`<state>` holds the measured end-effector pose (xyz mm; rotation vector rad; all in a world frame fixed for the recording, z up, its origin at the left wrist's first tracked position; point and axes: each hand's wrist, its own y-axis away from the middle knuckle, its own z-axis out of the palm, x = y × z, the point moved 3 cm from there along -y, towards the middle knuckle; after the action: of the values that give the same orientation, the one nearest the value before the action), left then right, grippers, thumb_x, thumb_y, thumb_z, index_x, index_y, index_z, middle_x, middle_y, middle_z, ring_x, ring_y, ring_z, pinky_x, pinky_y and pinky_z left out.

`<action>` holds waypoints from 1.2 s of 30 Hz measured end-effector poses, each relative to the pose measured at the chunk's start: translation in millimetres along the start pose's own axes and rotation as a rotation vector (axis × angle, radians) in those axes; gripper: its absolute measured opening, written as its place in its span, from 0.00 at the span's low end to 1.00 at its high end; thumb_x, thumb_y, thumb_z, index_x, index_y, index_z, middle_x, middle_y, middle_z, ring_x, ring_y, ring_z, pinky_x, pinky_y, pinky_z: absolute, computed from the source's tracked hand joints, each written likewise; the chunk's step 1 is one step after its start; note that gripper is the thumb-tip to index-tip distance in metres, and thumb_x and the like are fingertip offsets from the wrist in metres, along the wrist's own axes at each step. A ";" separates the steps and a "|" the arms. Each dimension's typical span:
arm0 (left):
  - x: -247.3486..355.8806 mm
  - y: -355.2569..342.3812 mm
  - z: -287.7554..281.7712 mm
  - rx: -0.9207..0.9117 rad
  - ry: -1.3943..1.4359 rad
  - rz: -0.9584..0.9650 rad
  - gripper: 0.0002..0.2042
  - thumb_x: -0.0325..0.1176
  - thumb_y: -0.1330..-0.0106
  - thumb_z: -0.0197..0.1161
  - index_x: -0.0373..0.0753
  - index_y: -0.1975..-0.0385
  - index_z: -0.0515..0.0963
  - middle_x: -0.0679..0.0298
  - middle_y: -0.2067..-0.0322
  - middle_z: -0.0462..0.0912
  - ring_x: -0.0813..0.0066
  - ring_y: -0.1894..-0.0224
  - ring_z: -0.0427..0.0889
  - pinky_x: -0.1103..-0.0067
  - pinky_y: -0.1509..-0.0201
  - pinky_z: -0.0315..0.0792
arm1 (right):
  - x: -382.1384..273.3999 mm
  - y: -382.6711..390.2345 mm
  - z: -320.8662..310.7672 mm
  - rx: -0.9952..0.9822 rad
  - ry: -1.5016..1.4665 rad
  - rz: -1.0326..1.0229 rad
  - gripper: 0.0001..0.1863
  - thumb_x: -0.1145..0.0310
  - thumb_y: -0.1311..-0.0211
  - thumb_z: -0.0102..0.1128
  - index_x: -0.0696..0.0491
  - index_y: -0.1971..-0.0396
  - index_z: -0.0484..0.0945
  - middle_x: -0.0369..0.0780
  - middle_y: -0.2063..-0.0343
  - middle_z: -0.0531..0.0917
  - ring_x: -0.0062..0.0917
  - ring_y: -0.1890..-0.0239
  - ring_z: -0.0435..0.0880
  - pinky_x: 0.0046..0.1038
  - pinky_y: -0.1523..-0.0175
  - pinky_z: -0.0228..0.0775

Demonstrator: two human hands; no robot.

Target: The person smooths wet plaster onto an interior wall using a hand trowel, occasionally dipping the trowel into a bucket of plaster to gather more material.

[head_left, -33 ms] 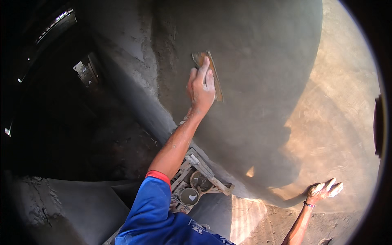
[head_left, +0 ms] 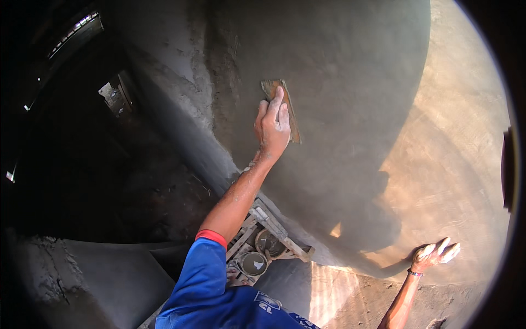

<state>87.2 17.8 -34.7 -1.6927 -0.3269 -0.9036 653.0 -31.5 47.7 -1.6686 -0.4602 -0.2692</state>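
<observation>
L hand (head_left: 272, 130) is clamping float (head_left: 295, 122) at 12 o'clock, R hand (head_left: 433, 255) is sitting fingers apart at 4, wall (head_left: 350, 82) looking mostly smooth, rough strip (head_left: 222, 82) at 11 prob. undone.

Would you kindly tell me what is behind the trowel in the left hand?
The grey wall shows around the trowel. The patch directly beneath is covered by the trowel and the left hand, so its finish cannot be seen.

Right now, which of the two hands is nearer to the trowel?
Left: the left hand holds the trowel. The right hand is apart from it, lower and to the right.
</observation>
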 end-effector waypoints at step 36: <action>152.7 42.0 27.6 0.055 0.015 0.110 0.20 0.25 0.37 0.62 0.40 0.44 0.77 0.61 0.73 0.69 0.65 0.74 0.70 0.71 0.69 0.69 | 1.3 1.4 0.0 0.019 -0.003 0.028 0.28 0.46 0.27 0.38 0.47 0.37 0.70 0.52 0.31 0.57 0.55 0.31 0.55 0.56 0.32 0.49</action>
<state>226.5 -6.1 42.0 -1.6366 -0.2442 -0.8187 654.8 -31.5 47.0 -1.6563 -0.4397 -0.2412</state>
